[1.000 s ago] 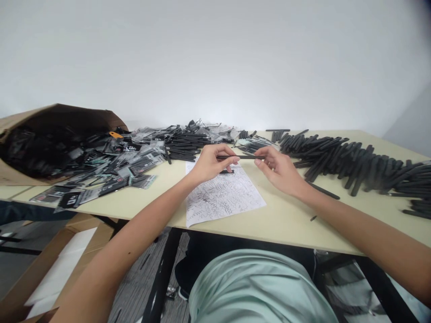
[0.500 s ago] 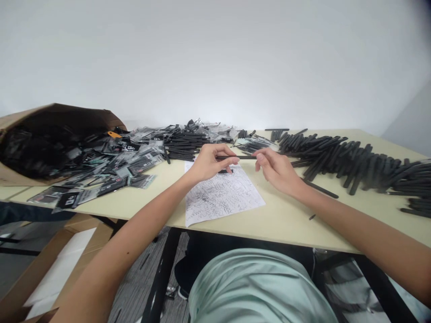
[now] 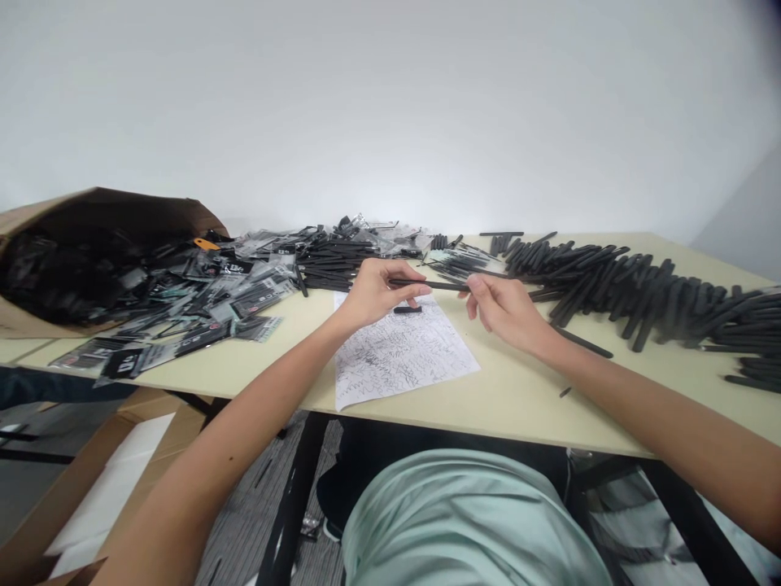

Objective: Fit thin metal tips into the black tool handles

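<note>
Between my two hands a slim black pen [image 3: 444, 285] is held level above the table. My left hand [image 3: 386, 290] pinches its left part between thumb and fingers. The fingers of my right hand [image 3: 497, 308] are closed on its right end. Below them a sheet of white paper [image 3: 406, 358], covered with dark scribbles, lies on the table. On its upper part rests a short black piece like a pen cap [image 3: 407, 309], just under my left fingertips and apart from them.
A tipped cardboard box [image 3: 110, 199] at the left spills plastic packets [image 3: 213, 289]. Black pens [image 3: 338, 264] are piled behind my left hand. A long heap of black pens [image 3: 640, 293] spreads along the right. An open carton [image 3: 91, 464] stands below the table [image 3: 525, 407].
My right hand has shifted slightly right and its fingers have closed more on the pen's end. My left fingers have lifted a little, so the short black piece shows more fully.
</note>
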`<state>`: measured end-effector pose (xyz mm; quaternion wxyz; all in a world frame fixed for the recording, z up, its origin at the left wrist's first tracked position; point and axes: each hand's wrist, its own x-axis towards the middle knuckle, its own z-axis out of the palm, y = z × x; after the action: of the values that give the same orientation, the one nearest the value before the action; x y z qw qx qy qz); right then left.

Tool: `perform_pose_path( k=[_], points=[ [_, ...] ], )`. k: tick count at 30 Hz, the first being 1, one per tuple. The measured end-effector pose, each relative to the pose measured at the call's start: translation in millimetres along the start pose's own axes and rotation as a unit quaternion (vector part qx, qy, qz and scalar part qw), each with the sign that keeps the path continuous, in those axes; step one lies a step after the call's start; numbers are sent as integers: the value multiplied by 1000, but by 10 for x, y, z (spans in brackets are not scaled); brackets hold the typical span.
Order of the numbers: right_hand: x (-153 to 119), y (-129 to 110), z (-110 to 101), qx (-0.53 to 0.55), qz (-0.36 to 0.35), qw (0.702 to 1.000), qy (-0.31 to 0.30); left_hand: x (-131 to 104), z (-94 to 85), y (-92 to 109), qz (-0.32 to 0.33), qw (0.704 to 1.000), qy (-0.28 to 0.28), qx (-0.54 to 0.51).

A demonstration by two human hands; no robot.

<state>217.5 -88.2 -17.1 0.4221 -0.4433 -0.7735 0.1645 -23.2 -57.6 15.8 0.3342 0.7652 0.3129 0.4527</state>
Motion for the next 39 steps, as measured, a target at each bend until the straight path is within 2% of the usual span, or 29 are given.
perform_pose_path(
  k=[2, 5, 9, 15, 19, 22, 28, 35, 39],
  points=[
    [-1, 7, 18, 2, -12, 1000, 23, 6, -13, 9, 5, 1000, 1, 17],
    [0, 19, 39, 2, -29, 999, 26, 9, -30, 5, 9, 999, 2, 33],
    [3, 21, 41, 13, -35, 998, 43, -3, -18, -7, 0, 1000, -9, 9],
    [-11, -27, 2, 19, -9, 1000, -20, -17, -15, -7, 23, 1000, -11, 10],
    [-23, -54, 3, 16, -9, 1000, 23, -16, -23, 20, 28, 999, -5, 20],
    [-19, -24, 24, -4, -35, 999, 39, -18, -12, 39, 27, 999, -3, 30],
    [2, 25, 36, -57, -93, 994, 24, -26, 3, -2, 18, 1000, -15, 15],
    [-28, -54, -16, -11, -42, 997, -67, -33, -32, 11, 37, 998, -38, 35],
    [-26, -48, 18, -17, -39, 999, -27, -30, -20, 8, 32, 999, -25, 32]
  ],
)
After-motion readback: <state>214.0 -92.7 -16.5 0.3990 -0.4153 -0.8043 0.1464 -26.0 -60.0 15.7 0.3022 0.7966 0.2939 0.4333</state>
